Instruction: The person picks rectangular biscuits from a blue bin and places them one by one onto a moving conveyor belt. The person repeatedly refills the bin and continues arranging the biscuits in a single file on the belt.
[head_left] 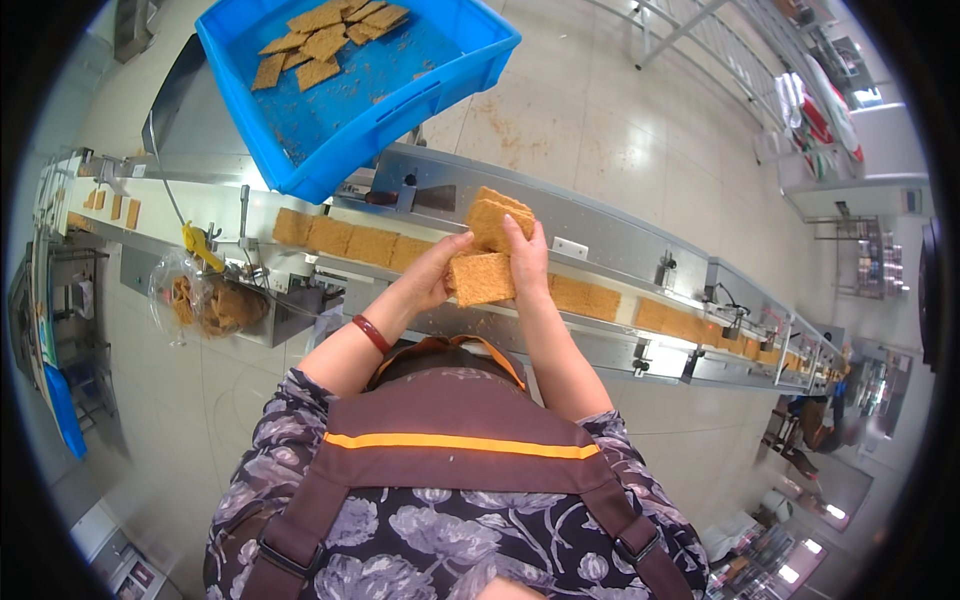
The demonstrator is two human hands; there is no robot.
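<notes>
Over the conveyor belt (345, 222), my two hands hold golden-brown, rough-surfaced crisp slabs between them. My left hand (432, 272) is closed at the left edges, its thumb against the upper slabs. My right hand (529, 262) grips from the right, with its thumb pressed on the face of the upper slabs (490, 222), which look like a small stack. A lower slab (482, 279) tilts toward me, below the thumbs. Most of my fingertips are hidden behind the slabs. On the belt, a row of similar slabs (365, 246) runs to the left, and more slabs (585, 298) lie to the right.
A blue crate (400, 120) with loose slabs and crumbs stands beyond the belt. A scraper (435, 198) lies on the conveyor's far side. At the left are a yellow-handled tool (200, 245) and a clear bag of brown pieces (185, 300). Metal rails (640, 255) border the belt.
</notes>
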